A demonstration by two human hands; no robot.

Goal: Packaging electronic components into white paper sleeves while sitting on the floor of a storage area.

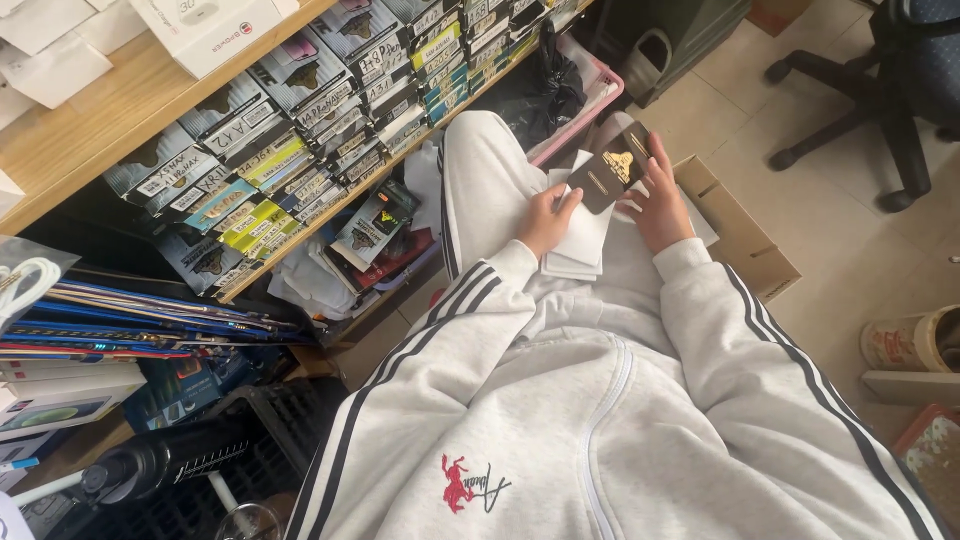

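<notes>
On the lap, the left hand pinches the near lower corner of a flat black retail package above a stack of white envelopes. The right hand cradles its far edge, fingers curled around. The package's long axis runs diagonally, upper end toward the pink bin. Beyond, shelved packages.

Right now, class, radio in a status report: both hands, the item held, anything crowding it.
Left hand pinching dark flat packet. Right hand backing it. White sheets stacked on lap beneath. Cardboard box close at right.
</notes>
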